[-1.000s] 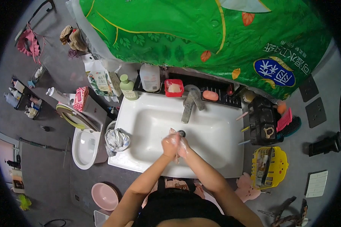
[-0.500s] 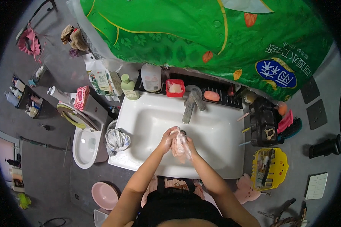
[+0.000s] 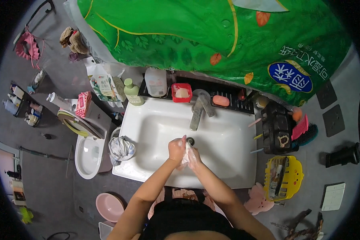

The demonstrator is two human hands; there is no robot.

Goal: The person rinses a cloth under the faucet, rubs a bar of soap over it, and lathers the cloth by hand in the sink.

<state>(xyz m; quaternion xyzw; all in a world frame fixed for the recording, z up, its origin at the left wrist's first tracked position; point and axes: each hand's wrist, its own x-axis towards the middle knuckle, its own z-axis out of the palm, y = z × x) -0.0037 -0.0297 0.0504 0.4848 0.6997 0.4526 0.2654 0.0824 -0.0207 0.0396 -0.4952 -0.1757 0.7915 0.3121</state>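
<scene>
Over the white sink [image 3: 236, 160], a small pinkish cloth covered in white lather [image 3: 186, 157] is squeezed between my two hands. My left hand [image 3: 176, 149] is closed in a fist on its left side, knuckles up. My right hand [image 3: 194, 157] is wrapped round it from the right, with foam on the fingers. Most of the cloth is hidden inside the hands. Just beyond them lies the dark drain [image 3: 191, 141], and the grey metal faucet [image 3: 196, 116] stands at the sink's back; no running water shows.
Along the back ledge are a green pump bottle [image 3: 133, 94], a clear jug [image 3: 156, 83], a red soap box [image 3: 181, 93] and an orange soap bar [image 3: 221, 101]. A crumpled cloth [image 3: 121, 149] rests on the left rim. A yellow basket [image 3: 294, 178] hangs at right.
The cloth was spread and hanging between the hands; now it is bunched up small. My left hand has turned into a fist, and the hands have come closer together.
</scene>
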